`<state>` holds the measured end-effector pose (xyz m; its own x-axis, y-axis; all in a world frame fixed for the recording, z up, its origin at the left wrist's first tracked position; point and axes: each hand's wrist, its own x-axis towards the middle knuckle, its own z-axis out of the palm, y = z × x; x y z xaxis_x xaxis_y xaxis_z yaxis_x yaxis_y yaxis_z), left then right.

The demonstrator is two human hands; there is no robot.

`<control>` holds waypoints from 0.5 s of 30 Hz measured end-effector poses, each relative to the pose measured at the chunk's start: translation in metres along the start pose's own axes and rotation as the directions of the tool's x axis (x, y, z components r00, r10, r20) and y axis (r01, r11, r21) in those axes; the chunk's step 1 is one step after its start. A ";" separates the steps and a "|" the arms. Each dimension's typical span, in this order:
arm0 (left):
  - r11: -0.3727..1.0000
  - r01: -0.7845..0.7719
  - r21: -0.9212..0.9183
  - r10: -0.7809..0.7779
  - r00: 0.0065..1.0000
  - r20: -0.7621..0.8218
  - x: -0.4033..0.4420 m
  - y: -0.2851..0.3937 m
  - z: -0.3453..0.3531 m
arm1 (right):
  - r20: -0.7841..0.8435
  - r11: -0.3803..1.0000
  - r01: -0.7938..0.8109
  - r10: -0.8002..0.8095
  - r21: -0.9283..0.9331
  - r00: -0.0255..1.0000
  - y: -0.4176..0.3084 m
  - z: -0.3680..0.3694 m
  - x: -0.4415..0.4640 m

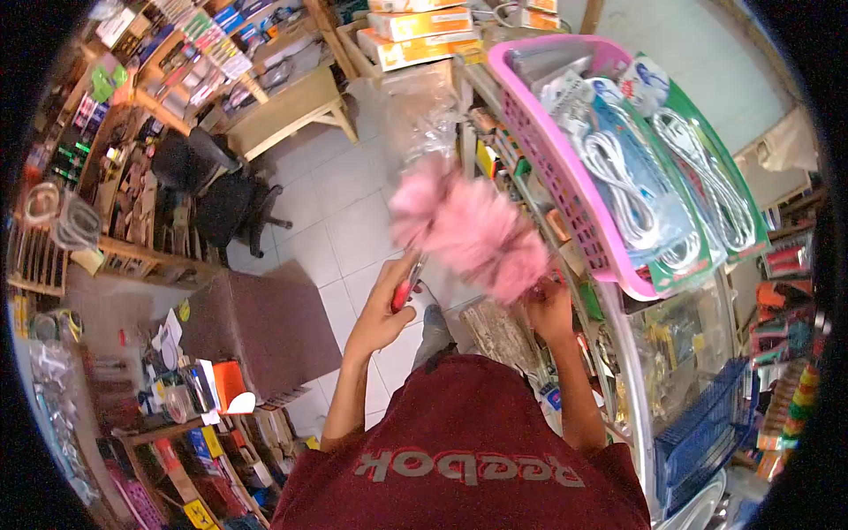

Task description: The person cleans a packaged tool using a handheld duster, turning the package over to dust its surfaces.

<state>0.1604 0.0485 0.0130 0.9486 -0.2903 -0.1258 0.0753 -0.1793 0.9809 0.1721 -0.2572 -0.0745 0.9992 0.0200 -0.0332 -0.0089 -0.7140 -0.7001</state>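
Note:
In front of my body is a pink fluffy duster (473, 225), smeared by motion. My left hand (382, 311) is closed around a red and grey handle (403, 291), whose upper end meets the pink fluff; whether the two are joined I cannot tell. At the lower right end of the duster is my right hand (549, 309), its fingers bent in against the fluff and partly hidden. Just right of that hand runs the edge of a glass display case (629, 389).
A pink plastic basket (565, 190) holding packaged white extension cords (623, 177) tops the display case. Orange and white boxes (420, 40) are stacked beyond. Left are a brown table (265, 327), a black office chair (234, 208) and crowded shelves (97, 194). White floor tiles (331, 221) lie between.

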 end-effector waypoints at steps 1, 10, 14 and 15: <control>0.997 0.050 0.060 -0.050 0.999 -0.003 -0.002 -0.001 0.002 | 0.011 0.998 0.067 -0.067 -0.018 0.998 0.001 -0.007 -0.004; 0.954 -0.117 0.275 0.128 0.991 -0.023 0.010 0.008 0.022 | -0.090 0.995 0.095 -0.093 0.016 0.992 0.011 -0.034 -0.023; 0.960 -0.046 0.278 0.068 0.995 -0.071 0.010 -0.018 0.021 | -0.038 0.994 0.087 -0.090 -0.065 0.995 0.005 -0.033 -0.033; 0.949 -0.079 0.306 0.097 0.994 -0.045 0.012 -0.014 0.021 | -0.085 0.992 0.078 -0.087 -0.102 0.993 0.020 -0.023 -0.030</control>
<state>0.1647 0.0274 -0.0050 0.9643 -0.2638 -0.0229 -0.0978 -0.4353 0.8950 0.1424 -0.2883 -0.0711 0.9958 0.0229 0.0885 0.0734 -0.7777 -0.6243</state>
